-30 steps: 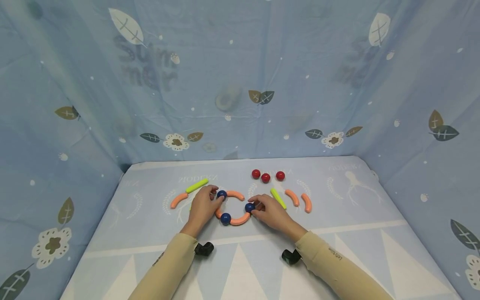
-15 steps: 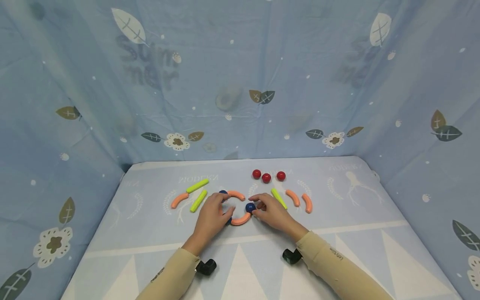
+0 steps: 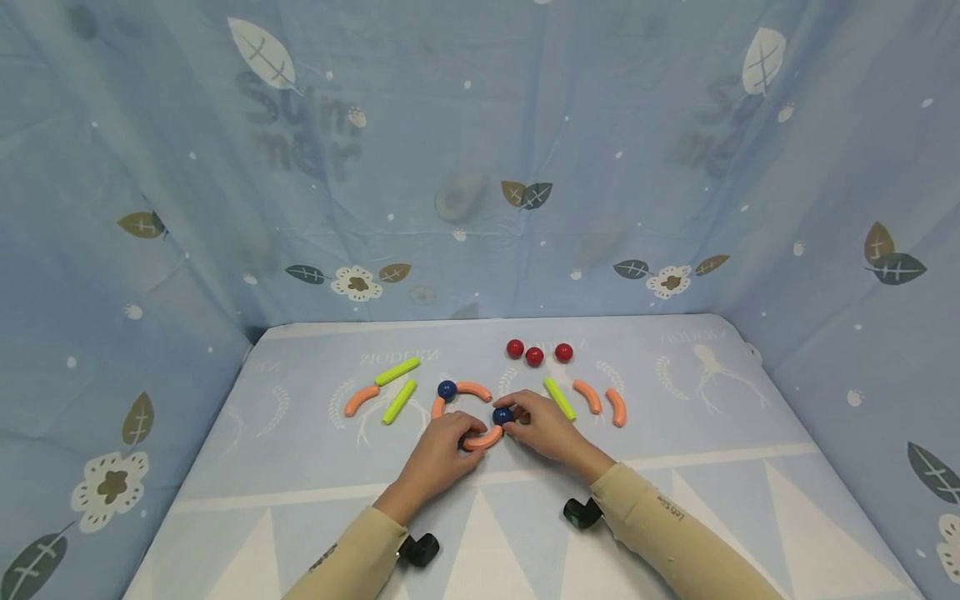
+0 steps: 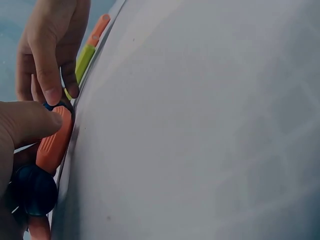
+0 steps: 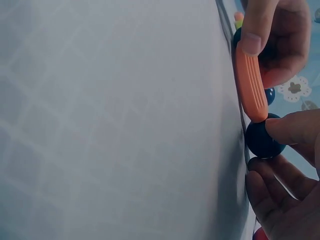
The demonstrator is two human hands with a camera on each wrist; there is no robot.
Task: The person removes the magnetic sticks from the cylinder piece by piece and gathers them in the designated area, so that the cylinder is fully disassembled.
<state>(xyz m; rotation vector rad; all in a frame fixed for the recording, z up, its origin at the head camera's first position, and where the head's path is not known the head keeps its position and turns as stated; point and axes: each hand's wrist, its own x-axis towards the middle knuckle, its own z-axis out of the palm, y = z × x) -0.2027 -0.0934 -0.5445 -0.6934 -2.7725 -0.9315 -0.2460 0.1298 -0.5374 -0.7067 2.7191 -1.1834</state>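
An open ring of orange curved rods and blue balls lies on the table. My left hand (image 3: pixel 447 454) pinches the front curved rod (image 3: pixel 483 439) between thumb and fingers; its thumb presses the ridged side in the left wrist view. At that rod's right end, my right hand (image 3: pixel 546 425) pinches a blue ball (image 5: pixel 265 136). Another blue ball (image 4: pixel 34 190) joins the rod's left end, mostly hidden by my left hand in the head view. Farther back, a third blue ball (image 3: pixel 447 390) links a left curved rod (image 3: pixel 438 407) and a back curved rod (image 3: pixel 474 389).
Left of the ring lie two lime-green straight rods (image 3: pixel 400 402) and an orange curved rod (image 3: pixel 362 401). On the right are a green rod (image 3: pixel 559 398) and two orange curved rods (image 3: pixel 587 397). Three red balls (image 3: pixel 534 357) sit at the back. A patterned curtain (image 3: pixel 480 167) surrounds the table.
My left hand has let go of the back-left blue ball and moved toward me and right onto the front curved rod. The right hand stays at its blue ball.
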